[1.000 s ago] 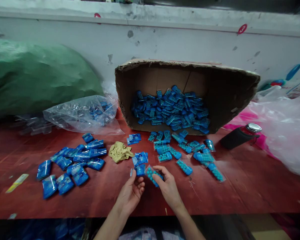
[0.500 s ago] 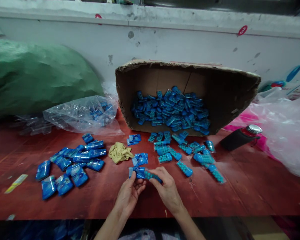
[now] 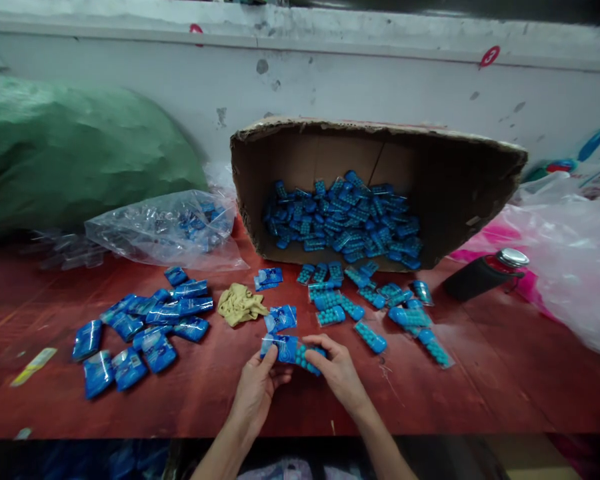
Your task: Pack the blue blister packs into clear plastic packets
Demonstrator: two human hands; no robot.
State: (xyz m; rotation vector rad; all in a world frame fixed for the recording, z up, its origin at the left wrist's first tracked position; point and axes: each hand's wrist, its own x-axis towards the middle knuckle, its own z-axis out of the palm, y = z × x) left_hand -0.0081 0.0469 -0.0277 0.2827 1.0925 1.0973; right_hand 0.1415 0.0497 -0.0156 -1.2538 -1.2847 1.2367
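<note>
Sleeve [image 3: 287, 349], pack [image 3: 302, 359] had turned flatter; left fingers [image 3: 269, 360] pinched sleeve, right fingers [image 3: 319, 362] pinched pack at sleeve's three o'clock; skewed push could have creased sleeve.

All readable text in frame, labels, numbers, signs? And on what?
"3": white, on the red tag at upper right on the wall.
Second red tag, upper left: unreadable.
Blue sleeve in the left hand: print too small to read.
Wrapped blue packs: print too small.
Yellow-white strip: too blurred to read.
</note>
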